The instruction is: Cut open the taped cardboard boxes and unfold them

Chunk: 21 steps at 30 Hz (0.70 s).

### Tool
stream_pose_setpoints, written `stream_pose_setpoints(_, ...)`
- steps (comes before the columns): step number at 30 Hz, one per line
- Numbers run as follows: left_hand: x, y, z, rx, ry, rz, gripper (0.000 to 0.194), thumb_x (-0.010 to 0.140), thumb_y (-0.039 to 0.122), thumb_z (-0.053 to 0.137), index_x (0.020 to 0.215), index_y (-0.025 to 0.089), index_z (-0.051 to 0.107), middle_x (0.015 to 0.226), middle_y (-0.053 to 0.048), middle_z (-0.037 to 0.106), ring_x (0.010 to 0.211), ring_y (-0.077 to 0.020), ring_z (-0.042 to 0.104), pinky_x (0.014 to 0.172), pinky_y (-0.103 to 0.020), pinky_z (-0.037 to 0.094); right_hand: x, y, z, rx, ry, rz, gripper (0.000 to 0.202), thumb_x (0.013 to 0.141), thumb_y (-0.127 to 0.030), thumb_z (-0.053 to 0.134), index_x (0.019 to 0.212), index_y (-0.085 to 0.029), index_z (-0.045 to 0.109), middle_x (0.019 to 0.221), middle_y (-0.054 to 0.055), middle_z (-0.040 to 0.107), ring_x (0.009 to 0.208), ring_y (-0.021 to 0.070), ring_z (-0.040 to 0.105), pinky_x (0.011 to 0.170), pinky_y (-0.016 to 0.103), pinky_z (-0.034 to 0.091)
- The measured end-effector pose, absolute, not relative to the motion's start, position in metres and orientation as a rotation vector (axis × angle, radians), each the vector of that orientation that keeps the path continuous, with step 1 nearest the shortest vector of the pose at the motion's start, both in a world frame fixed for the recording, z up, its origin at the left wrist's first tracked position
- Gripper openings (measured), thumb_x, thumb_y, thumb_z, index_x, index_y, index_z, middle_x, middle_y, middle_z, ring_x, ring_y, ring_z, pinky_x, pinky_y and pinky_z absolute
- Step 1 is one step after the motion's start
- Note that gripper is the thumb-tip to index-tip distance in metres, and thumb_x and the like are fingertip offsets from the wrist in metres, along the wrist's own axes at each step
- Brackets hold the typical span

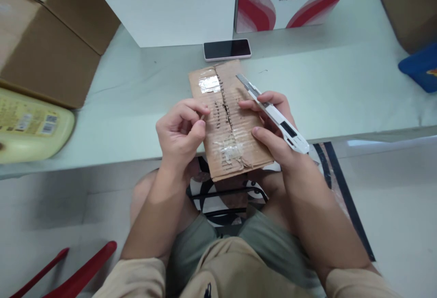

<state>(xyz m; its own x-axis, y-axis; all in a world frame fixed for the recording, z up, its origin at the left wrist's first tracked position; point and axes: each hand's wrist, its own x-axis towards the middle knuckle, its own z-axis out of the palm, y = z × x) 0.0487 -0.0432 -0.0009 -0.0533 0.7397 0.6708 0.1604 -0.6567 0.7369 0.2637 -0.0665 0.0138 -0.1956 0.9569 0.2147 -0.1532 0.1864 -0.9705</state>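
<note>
A flat piece of brown cardboard, with strips of clear tape and a torn, perforated line down its middle, lies at the table's front edge and juts out over it. My right hand is closed round a white utility knife above the cardboard's right side. The knife's metal blade end points away to the upper left. At the cardboard's left edge, my left hand is closed in a pinch. A tiny pale sliver shows between thumb and forefinger, too small to name.
A phone lies behind the cardboard. Further back stand a white panel or box and a red and white carton. Cardboard boxes and a yellow bottle are at left, a blue object at right.
</note>
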Motion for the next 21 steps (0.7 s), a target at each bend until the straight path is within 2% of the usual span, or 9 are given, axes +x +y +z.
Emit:
stream_pose_setpoints(4,0.0484,-0.0417,-0.0021,1.764,0.922,1.783,0.034,0.091,0.041,0.071,0.068,0.022,0.055,0.075,0.000,0.065,0.080,-0.0162,0.069,0.078,-0.036,0.060,0.2630,-0.0671,0.0156,-0.863,-1.294,1.284,0.049,0.074,-0.021,0.080,0.114,-0.032,0.054,0.124,-0.001,0.074,0.128,0.0254,0.066,0.123,0.052,0.044)
stream_pose_setpoints(9,0.0508,-0.0403,-0.0015,1.715,0.905,1.838,0.032,0.090,0.042,0.076,0.074,0.023,0.055,0.075,0.002,0.070,0.075,-0.0139,0.070,0.073,-0.032,0.059,0.2640,-0.0670,0.0141,-0.838,-1.318,1.279,0.049,0.076,-0.023,0.080,0.115,-0.033,0.054,0.125,-0.002,0.074,0.129,0.0255,0.066,0.123,0.052,0.044)
stream_pose_setpoints(15,0.0532,-0.0416,-0.0001,1.592,1.031,1.827,0.039,0.084,0.053,0.081,0.093,0.027,0.054,0.077,0.005,0.075,0.071,-0.0151,0.075,0.070,-0.032,0.061,0.2659,-0.0668,0.0113,-0.836,-1.349,1.279,0.048,0.080,-0.028,0.079,0.120,-0.033,0.053,0.128,0.000,0.073,0.130,0.0261,0.065,0.124,0.055,0.043)
stream_pose_setpoints(21,0.0524,-0.0426,0.0045,1.418,0.923,1.825,0.037,0.072,0.043,0.093,0.082,0.023,0.064,0.074,0.003,0.073,0.074,-0.0138,0.074,0.072,-0.028,0.060,0.2669,-0.0675,0.0133,-0.913,-1.483,1.225,0.046,0.087,-0.035,0.069,0.127,-0.032,0.045,0.135,0.002,0.068,0.134,0.0286,0.061,0.123,0.059,0.043)
